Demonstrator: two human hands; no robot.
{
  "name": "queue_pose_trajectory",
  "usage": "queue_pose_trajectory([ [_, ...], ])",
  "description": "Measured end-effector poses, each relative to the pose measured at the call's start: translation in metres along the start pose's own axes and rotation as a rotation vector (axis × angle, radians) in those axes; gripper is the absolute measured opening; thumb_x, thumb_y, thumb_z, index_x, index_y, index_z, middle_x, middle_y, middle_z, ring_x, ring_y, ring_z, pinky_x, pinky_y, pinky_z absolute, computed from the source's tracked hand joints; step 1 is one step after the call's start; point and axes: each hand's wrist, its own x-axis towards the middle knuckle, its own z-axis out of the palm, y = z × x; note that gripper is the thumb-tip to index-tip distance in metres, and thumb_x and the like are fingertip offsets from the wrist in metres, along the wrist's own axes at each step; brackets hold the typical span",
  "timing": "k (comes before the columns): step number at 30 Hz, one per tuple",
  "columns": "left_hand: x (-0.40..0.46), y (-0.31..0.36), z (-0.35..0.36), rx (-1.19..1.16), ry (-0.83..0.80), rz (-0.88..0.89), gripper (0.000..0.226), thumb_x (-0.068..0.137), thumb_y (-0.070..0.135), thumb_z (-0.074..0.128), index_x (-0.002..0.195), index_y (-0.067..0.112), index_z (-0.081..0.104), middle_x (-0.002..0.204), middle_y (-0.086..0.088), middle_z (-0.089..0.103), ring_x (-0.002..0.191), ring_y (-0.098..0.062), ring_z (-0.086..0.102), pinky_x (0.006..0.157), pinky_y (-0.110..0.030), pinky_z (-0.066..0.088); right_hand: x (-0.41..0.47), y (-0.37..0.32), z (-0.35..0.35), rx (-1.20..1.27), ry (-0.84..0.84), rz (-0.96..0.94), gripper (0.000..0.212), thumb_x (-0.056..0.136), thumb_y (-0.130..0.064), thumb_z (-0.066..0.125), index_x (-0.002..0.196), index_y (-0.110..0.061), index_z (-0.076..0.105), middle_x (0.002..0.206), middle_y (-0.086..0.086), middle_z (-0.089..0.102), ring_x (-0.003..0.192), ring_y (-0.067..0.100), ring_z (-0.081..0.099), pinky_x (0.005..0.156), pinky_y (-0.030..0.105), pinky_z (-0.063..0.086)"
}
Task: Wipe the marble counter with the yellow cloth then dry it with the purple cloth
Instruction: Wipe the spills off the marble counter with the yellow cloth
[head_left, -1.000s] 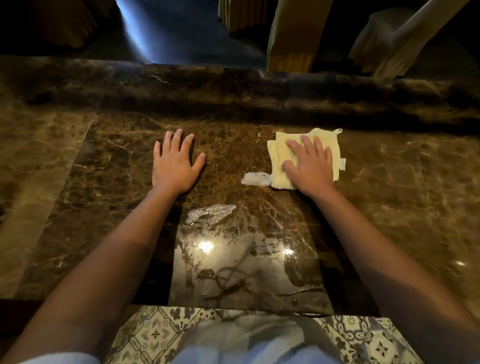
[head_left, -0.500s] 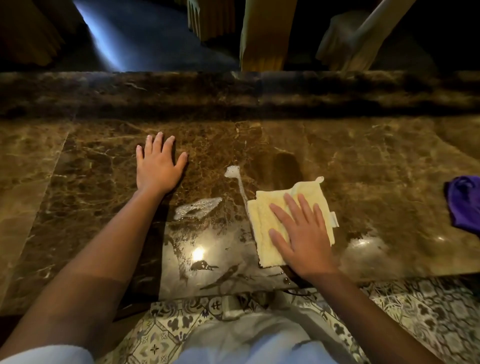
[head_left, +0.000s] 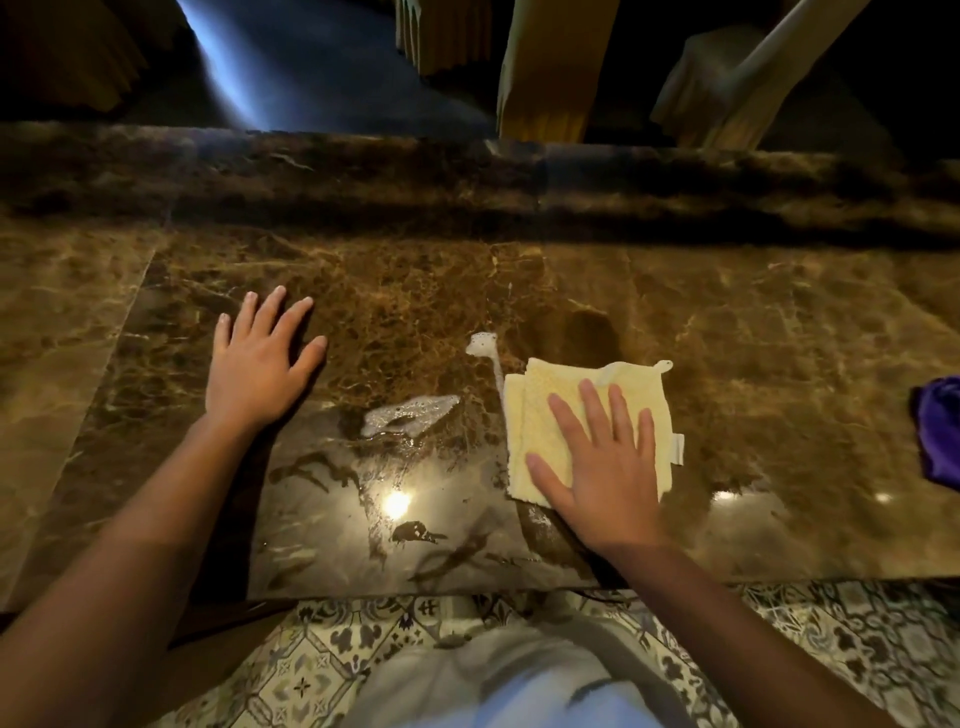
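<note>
The right hand (head_left: 597, 467) presses flat, fingers spread, on the yellow cloth (head_left: 540, 415); the left hand (head_left: 254, 364) lies open on the marble counter (head_left: 779, 338). The foam patch (head_left: 410, 413) beside the cloth could be missed and stay.

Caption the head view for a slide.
Right hand presses yellow cloth on wet marble counter; left hand rests flat; foam remains.
</note>
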Motion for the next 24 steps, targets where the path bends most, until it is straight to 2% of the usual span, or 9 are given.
queue_pose_trajectory([
  [4, 0.000, -0.002, 0.000, -0.007, 0.023, -0.018, 0.060, 0.104, 0.056, 0.036, 0.158, 0.031, 0.031, 0.170, -0.005, 0.023, 0.159, -0.029, 0.011, 0.125, -0.053, 0.005, 0.057, -0.008, -0.005, 0.032, -0.027, 0.036, 0.075, 0.095, -0.074, 0.024, 0.159, -0.035, 0.026, 0.172, 0.006, 0.014, 0.158, 0.035, 0.003, 0.124, 0.062, 0.002],
  [10, -0.001, -0.001, -0.002, -0.027, 0.041, -0.012, 0.060, 0.103, 0.055, 0.038, 0.157, 0.030, 0.034, 0.169, -0.005, 0.025, 0.158, -0.029, 0.013, 0.125, -0.053, 0.006, 0.145, -0.015, -0.013, 0.060, -0.036, 0.153, 0.068, 0.098, -0.065, 0.030, 0.158, -0.033, 0.027, 0.172, 0.007, 0.014, 0.158, 0.037, 0.002, 0.123, 0.065, 0.000],
  [14, -0.001, -0.002, -0.003, -0.027, 0.039, -0.008, 0.060, 0.103, 0.058, 0.036, 0.157, 0.032, 0.034, 0.169, -0.004, 0.025, 0.158, -0.028, 0.013, 0.126, -0.053, 0.007, 0.181, -0.024, -0.021, 0.099, -0.074, 0.157, 0.064, 0.099, -0.061, 0.034, 0.158, -0.035, 0.028, 0.172, 0.005, 0.013, 0.158, 0.036, 0.001, 0.123, 0.065, -0.002],
  [19, -0.003, -0.001, -0.005, -0.034, 0.030, -0.016, 0.061, 0.102, 0.059, 0.035, 0.158, 0.033, 0.033, 0.170, -0.004, 0.024, 0.159, -0.027, 0.011, 0.126, -0.052, 0.006, 0.169, -0.022, -0.020, 0.091, -0.083, 0.074, 0.060, 0.101, -0.056, 0.032, 0.158, -0.036, 0.027, 0.172, 0.004, 0.015, 0.159, 0.033, 0.003, 0.125, 0.061, -0.001],
  [24, -0.003, -0.001, -0.005, -0.059, 0.037, -0.010, 0.060, 0.103, 0.057, 0.037, 0.157, 0.032, 0.034, 0.170, -0.004, 0.024, 0.158, -0.027, 0.012, 0.126, -0.051, 0.005, 0.094, -0.019, -0.012, 0.124, -0.057, -0.064, 0.066, 0.095, -0.058, 0.023, 0.157, -0.034, 0.033, 0.171, 0.004, 0.020, 0.159, 0.031, 0.007, 0.126, 0.058, 0.004],
])
